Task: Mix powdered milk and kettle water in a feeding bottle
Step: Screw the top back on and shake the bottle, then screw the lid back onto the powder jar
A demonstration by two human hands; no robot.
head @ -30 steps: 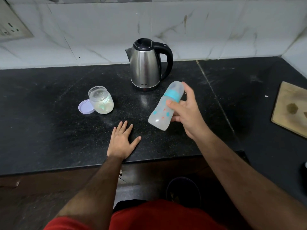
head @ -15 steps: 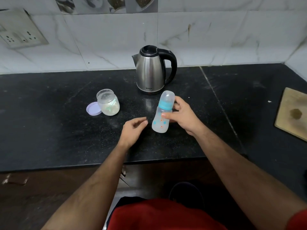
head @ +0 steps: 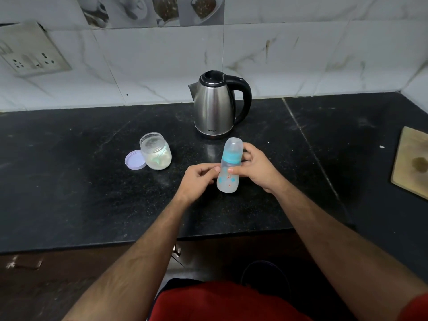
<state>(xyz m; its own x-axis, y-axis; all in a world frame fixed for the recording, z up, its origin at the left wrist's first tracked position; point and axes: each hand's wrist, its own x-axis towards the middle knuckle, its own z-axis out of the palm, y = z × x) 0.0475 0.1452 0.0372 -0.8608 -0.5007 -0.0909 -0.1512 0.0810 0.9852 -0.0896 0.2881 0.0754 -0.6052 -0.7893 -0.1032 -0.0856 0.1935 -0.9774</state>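
Observation:
A translucent feeding bottle [head: 228, 179] with a teal collar and clear cap stands upright on the black counter [head: 81, 193]. My right hand [head: 257, 167] grips its right side. My left hand [head: 199, 179] holds its left side with the fingertips against the body. Behind it stands a steel kettle [head: 215, 107] with a black handle and closed lid. To the left an open clear jar [head: 155, 151] holds pale milk powder, and its lilac lid [head: 135, 160] lies flat beside it.
A wooden board [head: 412, 165] lies at the counter's right edge. A wall socket plate [head: 30, 56] sits on the marble backsplash at upper left. The counter's front edge runs just below my forearms.
The bottle went from tilted in the air in my right hand to upright on the counter. My left hand lifted off the counter and closed on the bottle's left side.

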